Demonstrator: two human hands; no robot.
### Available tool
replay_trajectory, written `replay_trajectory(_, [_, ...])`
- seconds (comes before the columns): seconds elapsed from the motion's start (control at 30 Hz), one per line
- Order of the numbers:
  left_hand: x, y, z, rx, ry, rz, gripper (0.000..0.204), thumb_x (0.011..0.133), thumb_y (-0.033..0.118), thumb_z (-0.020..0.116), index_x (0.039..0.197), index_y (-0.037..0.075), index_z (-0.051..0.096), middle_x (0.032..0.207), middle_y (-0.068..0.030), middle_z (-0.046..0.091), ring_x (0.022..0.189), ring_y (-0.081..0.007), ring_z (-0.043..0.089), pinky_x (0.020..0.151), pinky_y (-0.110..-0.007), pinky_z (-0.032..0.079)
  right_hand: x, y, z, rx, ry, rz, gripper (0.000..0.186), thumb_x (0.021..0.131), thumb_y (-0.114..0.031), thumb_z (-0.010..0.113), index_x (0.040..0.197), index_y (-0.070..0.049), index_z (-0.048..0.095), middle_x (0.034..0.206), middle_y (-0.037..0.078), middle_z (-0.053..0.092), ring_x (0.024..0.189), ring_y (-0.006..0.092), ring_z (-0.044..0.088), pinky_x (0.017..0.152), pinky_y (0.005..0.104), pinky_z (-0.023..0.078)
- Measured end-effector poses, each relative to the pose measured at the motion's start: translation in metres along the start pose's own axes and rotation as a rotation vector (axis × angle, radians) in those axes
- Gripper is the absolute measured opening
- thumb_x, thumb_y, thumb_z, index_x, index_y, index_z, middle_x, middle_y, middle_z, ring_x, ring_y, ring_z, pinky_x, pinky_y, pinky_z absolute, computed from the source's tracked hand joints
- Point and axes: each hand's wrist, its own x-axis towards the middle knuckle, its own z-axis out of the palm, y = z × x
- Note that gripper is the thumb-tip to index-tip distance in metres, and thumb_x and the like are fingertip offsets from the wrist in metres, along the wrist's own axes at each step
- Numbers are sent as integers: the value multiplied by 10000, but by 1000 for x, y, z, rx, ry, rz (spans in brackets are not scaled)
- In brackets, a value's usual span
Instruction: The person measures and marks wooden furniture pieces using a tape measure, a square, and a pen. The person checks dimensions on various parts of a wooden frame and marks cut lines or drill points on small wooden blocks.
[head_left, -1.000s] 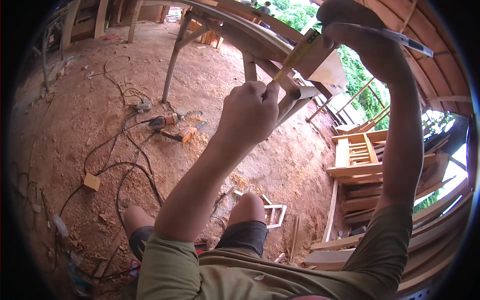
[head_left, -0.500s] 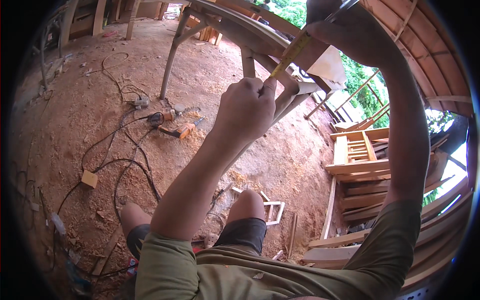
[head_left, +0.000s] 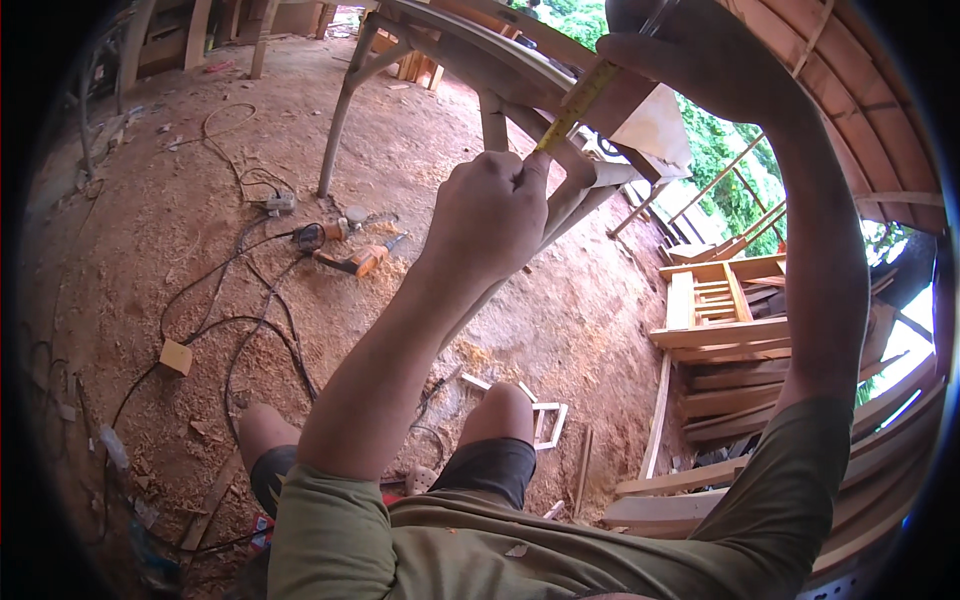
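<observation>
Pinching the lower end of the yellow tape measure [head_left: 576, 108] in the closed left hand [head_left: 490, 215], gripping its upper stretch in the right hand [head_left: 690, 60] alongside a slim shiny object [head_left: 658, 17]. Holding it straight, slanted by the worktop [head_left: 490, 65], well above the orange power tool [head_left: 370, 257].

The reddish dirt floor [head_left: 290, 90] around us is strewn with wood shavings [head_left: 472, 352]; down on it I see an orange power tool [head_left: 362, 259], dark cables [head_left: 288, 337], a yellowish block [head_left: 176, 358] and a pale wooden frame [head_left: 558, 424]
</observation>
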Motion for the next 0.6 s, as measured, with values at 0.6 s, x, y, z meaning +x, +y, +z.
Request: replay_trajectory(0.6, [0,-2,-1,18,-11,9,552,1055,390,454,656,30,580,520,-72,512,479,-178,511,507,-390,386,1,-7,1,-11,-28,41,248,957,-272,587,856,-46,606,742,100,567,728,229,580,698,390,460])
